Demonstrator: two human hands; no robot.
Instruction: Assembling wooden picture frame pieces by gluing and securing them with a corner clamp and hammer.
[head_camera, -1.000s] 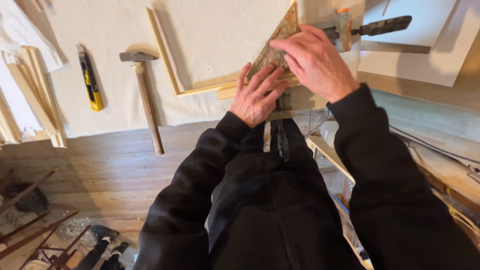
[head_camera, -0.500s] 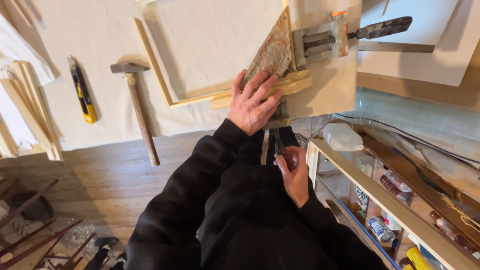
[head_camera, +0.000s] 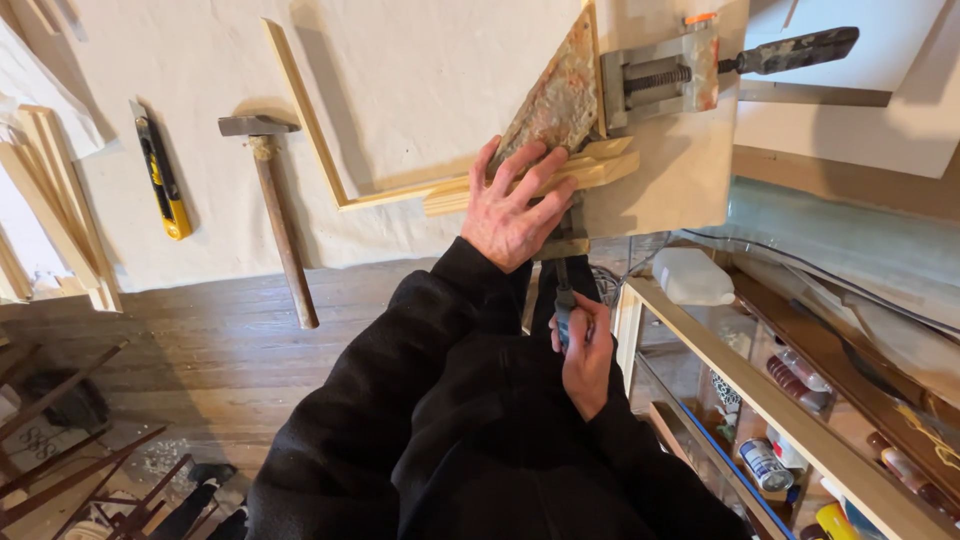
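My left hand (head_camera: 515, 205) lies flat with spread fingers on the wooden frame strips (head_camera: 545, 175) at the corner of a rusty triangular corner clamp (head_camera: 555, 100) on the pale work table (head_camera: 400, 120). My right hand (head_camera: 582, 355) is below the table edge, closed around the clamp's lower screw handle (head_camera: 563, 300). A second vise screw with a dark handle (head_camera: 790, 50) sticks out to the right. The L-shaped frame moulding (head_camera: 310, 130) runs left and up from the clamp.
A hammer (head_camera: 275, 210) and a yellow utility knife (head_camera: 160, 180) lie on the table to the left. Wood strips (head_camera: 60, 200) are stacked at far left. A shelf (head_camera: 760, 400) with cans and a white bottle (head_camera: 695, 275) stands at right.
My right hand left the top of the clamp and dropped below the table edge onto the lower screw handle. My left hand stayed pressed on the frame corner.
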